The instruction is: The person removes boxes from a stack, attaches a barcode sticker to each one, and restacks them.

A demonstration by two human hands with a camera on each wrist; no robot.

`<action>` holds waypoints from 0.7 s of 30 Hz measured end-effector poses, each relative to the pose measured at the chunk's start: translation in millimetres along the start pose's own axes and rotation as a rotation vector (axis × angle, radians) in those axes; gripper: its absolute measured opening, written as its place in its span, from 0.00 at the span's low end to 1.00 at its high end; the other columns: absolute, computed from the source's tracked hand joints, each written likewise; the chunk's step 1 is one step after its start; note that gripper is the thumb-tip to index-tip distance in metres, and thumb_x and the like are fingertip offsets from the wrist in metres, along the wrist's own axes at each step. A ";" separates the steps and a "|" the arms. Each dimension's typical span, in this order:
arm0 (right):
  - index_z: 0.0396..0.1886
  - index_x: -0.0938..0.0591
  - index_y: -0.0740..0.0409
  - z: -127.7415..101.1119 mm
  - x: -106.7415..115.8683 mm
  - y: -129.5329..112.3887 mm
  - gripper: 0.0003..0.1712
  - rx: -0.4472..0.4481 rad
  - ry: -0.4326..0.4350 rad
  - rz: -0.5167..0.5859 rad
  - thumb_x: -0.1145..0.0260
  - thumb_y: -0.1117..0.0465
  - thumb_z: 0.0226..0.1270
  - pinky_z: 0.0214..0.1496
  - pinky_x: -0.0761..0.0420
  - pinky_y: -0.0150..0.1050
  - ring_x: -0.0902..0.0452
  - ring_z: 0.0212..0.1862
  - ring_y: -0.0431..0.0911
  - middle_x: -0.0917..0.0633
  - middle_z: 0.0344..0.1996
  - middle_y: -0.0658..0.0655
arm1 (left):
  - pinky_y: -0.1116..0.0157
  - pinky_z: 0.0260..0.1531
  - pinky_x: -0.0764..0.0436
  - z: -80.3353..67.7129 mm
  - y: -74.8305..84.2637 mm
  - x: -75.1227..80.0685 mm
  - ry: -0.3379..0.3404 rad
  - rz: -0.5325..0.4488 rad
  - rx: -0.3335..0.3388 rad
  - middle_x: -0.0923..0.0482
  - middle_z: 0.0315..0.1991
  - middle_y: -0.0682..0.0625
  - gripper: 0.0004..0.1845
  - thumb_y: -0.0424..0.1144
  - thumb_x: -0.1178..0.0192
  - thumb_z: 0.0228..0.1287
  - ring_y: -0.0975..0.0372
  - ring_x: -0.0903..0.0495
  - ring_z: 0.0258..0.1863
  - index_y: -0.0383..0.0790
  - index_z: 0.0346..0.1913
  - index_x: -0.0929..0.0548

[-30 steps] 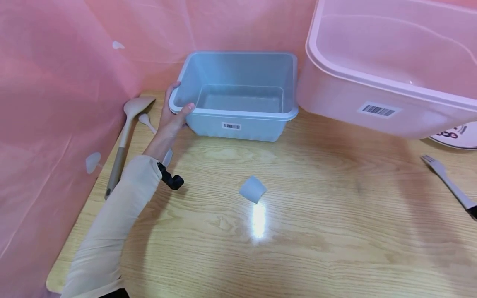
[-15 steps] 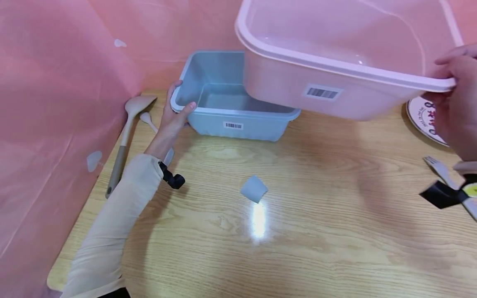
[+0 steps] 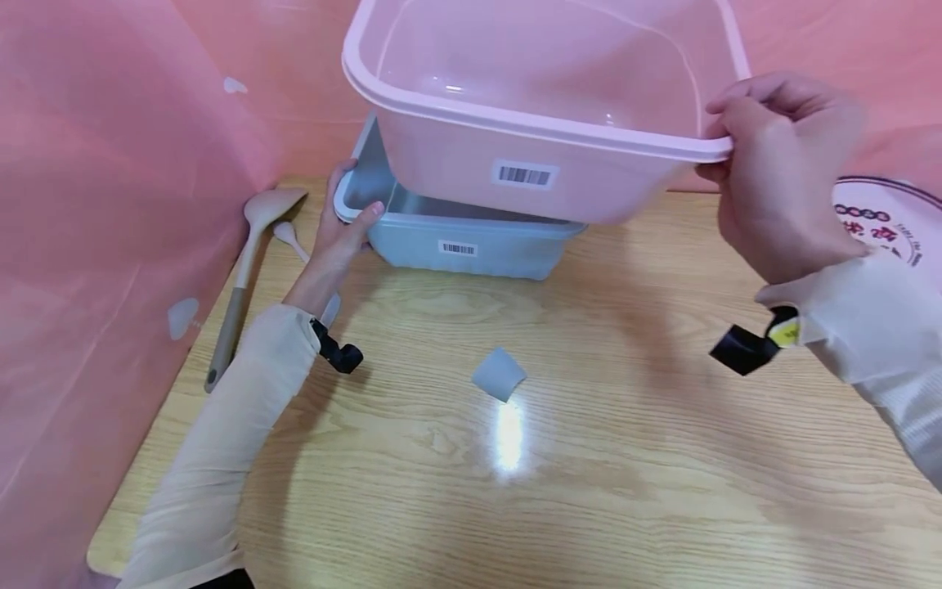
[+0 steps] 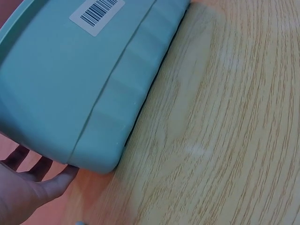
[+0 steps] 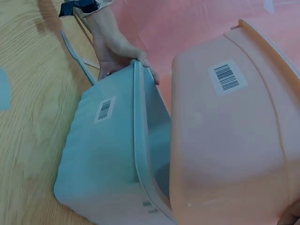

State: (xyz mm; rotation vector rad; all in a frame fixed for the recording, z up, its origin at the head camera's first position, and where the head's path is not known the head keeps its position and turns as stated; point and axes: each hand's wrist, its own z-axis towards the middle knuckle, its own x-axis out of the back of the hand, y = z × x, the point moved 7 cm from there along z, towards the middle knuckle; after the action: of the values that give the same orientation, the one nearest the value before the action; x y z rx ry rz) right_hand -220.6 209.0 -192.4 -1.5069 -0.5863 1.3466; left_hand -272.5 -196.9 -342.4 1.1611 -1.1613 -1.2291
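Observation:
A blue plastic bin (image 3: pixel 412 245) with a barcode label stands on the wooden table. My left hand (image 3: pixel 344 221) holds its left end, thumb over the front corner rim; in the left wrist view fingers (image 4: pixel 54 185) touch the bin's end wall. Above the blue bin hangs a larger pink bin (image 3: pixel 441 164), tilted, its inside facing me. The right hand (image 3: pixel 780 180) pinches the pink bin's right front rim. In the right wrist view the pink bin's base (image 5: pixel 187 140) is at the blue bin's opening (image 5: pixel 159 126); whether they touch I cannot tell.
A beige turner (image 3: pixel 253 245) and a pale spoon (image 3: pixel 287 236), partly behind the left arm, lie at the left. A small grey-blue cup-shaped piece (image 3: pixel 499 375) lies mid-table. Partly behind the right arm is a printed plate (image 3: pixel 894 221). Pink cloth (image 3: pixel 110 245) borders the table.
The pink bin has moved left from the right side to above the blue bin. My right hand has come into view holding it. The left hand and blue bin have stayed put.

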 end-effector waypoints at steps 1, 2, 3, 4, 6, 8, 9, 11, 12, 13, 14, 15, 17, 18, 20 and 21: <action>0.21 0.21 0.76 -0.3 -4.1 2.0 0.10 0.003 0.004 -0.014 0.48 0.82 0.53 0.07 0.31 0.33 0.30 0.09 0.44 0.22 0.13 0.60 | 0.44 0.49 0.27 0.5 0.3 0.6 0.003 -0.003 -0.002 0.42 0.67 0.52 0.36 0.40 0.40 0.59 0.55 0.38 0.63 0.66 0.69 0.40; 0.21 0.21 0.75 0.1 -7.6 4.0 0.10 -0.003 0.011 -0.029 0.48 0.81 0.53 0.08 0.31 0.32 0.30 0.09 0.44 0.23 0.13 0.59 | 0.42 0.50 0.28 1.1 0.3 0.7 0.001 0.000 0.000 0.42 0.67 0.52 0.36 0.40 0.40 0.59 0.55 0.38 0.63 0.66 0.69 0.41; 0.20 0.21 0.74 0.8 -10.6 5.8 0.11 -0.006 0.016 -0.043 0.48 0.81 0.53 0.08 0.31 0.32 0.30 0.09 0.43 0.23 0.13 0.59 | 0.40 0.51 0.28 1.9 0.0 0.3 0.001 -0.001 0.004 0.42 0.67 0.52 0.36 0.40 0.40 0.60 0.55 0.39 0.63 0.66 0.69 0.40; 0.20 0.20 0.73 1.9 -13.2 7.6 0.11 -0.012 0.018 -0.056 0.48 0.80 0.54 0.09 0.30 0.32 0.30 0.10 0.43 0.23 0.13 0.58 | 0.38 0.52 0.29 2.9 -0.5 -0.2 -0.001 0.006 0.011 0.42 0.67 0.52 0.36 0.40 0.40 0.60 0.55 0.39 0.64 0.66 0.69 0.41; 0.21 0.19 0.71 4.2 -17.2 11.3 0.11 -0.019 0.024 -0.087 0.46 0.79 0.55 0.10 0.29 0.32 0.30 0.11 0.43 0.23 0.14 0.57 | 0.35 0.53 0.30 4.2 -1.8 -1.2 0.000 0.019 0.026 0.43 0.68 0.53 0.36 0.40 0.39 0.60 0.55 0.40 0.64 0.67 0.68 0.41; 0.21 0.19 0.70 6.5 -21.0 15.1 0.10 -0.024 0.028 -0.121 0.45 0.78 0.56 0.12 0.28 0.31 0.30 0.12 0.42 0.24 0.16 0.56 | 0.33 0.54 0.31 4.8 -2.7 -2.6 -0.004 0.030 0.040 0.43 0.69 0.53 0.36 0.41 0.38 0.60 0.55 0.40 0.65 0.67 0.68 0.41; 0.22 0.19 0.69 7.7 -23.3 17.5 0.09 -0.028 0.027 -0.131 0.44 0.77 0.57 0.13 0.28 0.31 0.30 0.12 0.42 0.24 0.16 0.56 | 0.33 0.54 0.32 4.8 -2.8 -2.7 -0.002 0.029 0.041 0.44 0.69 0.53 0.36 0.41 0.38 0.60 0.55 0.41 0.66 0.67 0.68 0.41; 0.22 0.18 0.68 9.9 -28.6 22.5 0.09 -0.034 0.020 -0.150 0.43 0.76 0.58 0.14 0.27 0.31 0.29 0.13 0.42 0.23 0.17 0.56 | 0.32 0.54 0.32 4.1 -2.3 -1.9 0.007 0.029 0.042 0.43 0.69 0.54 0.36 0.41 0.38 0.59 0.55 0.41 0.66 0.67 0.68 0.40; 0.23 0.18 0.67 10.9 -31.5 24.8 0.09 -0.035 0.014 -0.163 0.42 0.75 0.58 0.14 0.26 0.31 0.29 0.14 0.42 0.24 0.17 0.55 | 0.32 0.54 0.32 3.8 -1.8 -1.4 0.010 0.028 0.038 0.43 0.69 0.54 0.36 0.40 0.39 0.59 0.55 0.41 0.66 0.67 0.68 0.40; 0.23 0.18 0.67 11.8 -34.4 27.0 0.09 -0.033 0.006 -0.176 0.42 0.74 0.59 0.15 0.25 0.31 0.29 0.15 0.42 0.24 0.17 0.55 | 0.32 0.54 0.33 3.6 -1.5 -1.0 0.012 0.024 0.035 0.43 0.69 0.54 0.36 0.40 0.39 0.59 0.55 0.41 0.66 0.67 0.68 0.41; 0.23 0.18 0.66 12.6 -37.0 29.3 0.09 -0.031 -0.001 -0.190 0.42 0.74 0.60 0.16 0.25 0.31 0.29 0.15 0.42 0.24 0.17 0.55 | 0.32 0.54 0.33 3.3 -1.2 -0.4 0.013 0.023 0.032 0.43 0.69 0.54 0.36 0.40 0.39 0.59 0.55 0.41 0.66 0.67 0.68 0.41; 0.23 0.18 0.66 13.3 -39.5 31.6 0.09 -0.032 -0.009 -0.202 0.42 0.73 0.60 0.16 0.25 0.31 0.29 0.16 0.42 0.24 0.17 0.55 | 0.31 0.54 0.33 3.2 -0.9 0.1 0.011 0.019 0.027 0.44 0.69 0.54 0.36 0.40 0.40 0.60 0.55 0.42 0.66 0.66 0.68 0.41; 0.23 0.18 0.65 14.0 -43.3 36.3 0.10 -0.034 -0.024 -0.226 0.43 0.72 0.62 0.18 0.24 0.31 0.30 0.17 0.42 0.24 0.19 0.55 | 0.30 0.53 0.34 3.1 -0.7 0.2 0.003 0.018 0.019 0.45 0.70 0.54 0.36 0.40 0.41 0.60 0.56 0.43 0.66 0.65 0.69 0.42; 0.24 0.18 0.64 14.2 -44.6 38.6 0.10 -0.037 -0.029 -0.236 0.43 0.72 0.62 0.18 0.25 0.30 0.30 0.17 0.43 0.24 0.19 0.55 | 0.29 0.53 0.35 3.1 -0.7 0.1 -0.005 0.016 0.015 0.45 0.70 0.54 0.37 0.40 0.41 0.60 0.56 0.43 0.66 0.65 0.69 0.43; 0.24 0.18 0.64 14.2 -45.9 43.1 0.11 -0.044 -0.038 -0.253 0.44 0.71 0.63 0.19 0.25 0.30 0.30 0.18 0.43 0.24 0.21 0.55 | 0.29 0.54 0.36 3.0 -0.6 -0.7 -0.019 0.021 0.006 0.46 0.71 0.54 0.38 0.41 0.41 0.59 0.56 0.45 0.67 0.64 0.70 0.44; 0.24 0.18 0.64 14.0 -46.2 45.5 0.11 -0.049 -0.042 -0.261 0.44 0.71 0.63 0.19 0.25 0.30 0.30 0.19 0.43 0.24 0.22 0.55 | 0.29 0.54 0.37 3.0 -0.7 -1.0 -0.026 0.025 0.002 0.47 0.72 0.54 0.38 0.42 0.41 0.59 0.56 0.45 0.68 0.63 0.71 0.45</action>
State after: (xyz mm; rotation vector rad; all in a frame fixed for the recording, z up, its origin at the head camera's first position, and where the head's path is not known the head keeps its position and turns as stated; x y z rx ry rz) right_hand -257.3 156.8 -210.3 -1.3897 -0.8184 1.1715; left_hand -275.5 -195.9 -342.9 1.1317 -1.1932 -1.2276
